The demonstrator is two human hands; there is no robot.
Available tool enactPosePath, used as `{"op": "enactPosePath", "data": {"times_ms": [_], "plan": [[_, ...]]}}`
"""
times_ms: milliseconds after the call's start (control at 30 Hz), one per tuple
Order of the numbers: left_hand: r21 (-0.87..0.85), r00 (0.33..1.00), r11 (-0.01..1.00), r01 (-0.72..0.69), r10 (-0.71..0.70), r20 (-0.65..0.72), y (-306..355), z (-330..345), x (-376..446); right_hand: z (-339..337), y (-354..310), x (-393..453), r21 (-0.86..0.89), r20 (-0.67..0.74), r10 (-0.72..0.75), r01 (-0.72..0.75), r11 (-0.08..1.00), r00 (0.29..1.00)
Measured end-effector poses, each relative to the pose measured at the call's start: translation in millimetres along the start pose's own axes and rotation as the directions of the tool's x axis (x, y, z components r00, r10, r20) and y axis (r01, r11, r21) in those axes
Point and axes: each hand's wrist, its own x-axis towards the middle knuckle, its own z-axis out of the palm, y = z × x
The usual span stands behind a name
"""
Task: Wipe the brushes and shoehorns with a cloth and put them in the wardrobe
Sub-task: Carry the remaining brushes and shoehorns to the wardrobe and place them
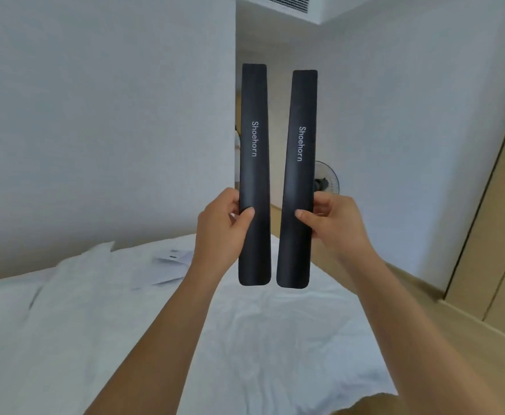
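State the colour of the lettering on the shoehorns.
White lettering on both long black plastic shoehorns, clearest in the head view.

Round black standing fan (326, 178) half hidden behind the right black plastic shoehorn (297, 181), white papers (170, 266) on the rumpled white bed (275, 339) blurred, unreadable, ceiling air vent (284, 2) cut off by the top edge

Each hand grips one black shoehorn upright (side by side): left hand (224, 223) the left shoehorn (254, 172), right hand (335, 223) the right shoehorn (299, 178).

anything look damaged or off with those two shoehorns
Nothing stands out. The left hand and right hand each hold a black shoehorn upright, side by side; neither looks bent or cracked.
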Motion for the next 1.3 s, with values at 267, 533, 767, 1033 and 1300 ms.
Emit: {"op": "enactPosePath", "data": {"times_ms": [267, 533, 767, 1033, 1300], "plan": [[-0.222, 0.973, 0.972, -0.072, 0.117, 0.197, 51.8, 170.0, 39.0, -157.0, 66.5, 26.3, -0.126, -0.260, 0.088, -0.124, 0.984, 0.962], [-0.444, 0.913, 0.891, -0.100, 0.259, 0.314, 91.8, 316.0, 85.5, -264.6, 130.3, 66.9, -0.177, -0.443, 0.130, -0.229, 0.957, 0.887], [-0.552, 0.848, 0.831, -0.068, 0.340, 0.408, 109.9, 433.9, 146.3, -326.0, 187.0, 127.6, -0.232, -0.572, 0.143, -0.327, 0.916, 0.808], [-0.604, 0.796, 0.795, -0.045, 0.394, 0.459, 134.6, 576.2, 179.4, -405.0, 256.3, 176.2, -0.234, -0.658, 0.157, -0.399, 0.886, 0.736], [-0.579, 0.792, 0.814, -0.039, 0.378, 0.479, 159.6, 714.0, 194.9, -497.3, 351.1, 230.2, -0.211, -0.648, 0.169, -0.388, 0.897, 0.742]]}}
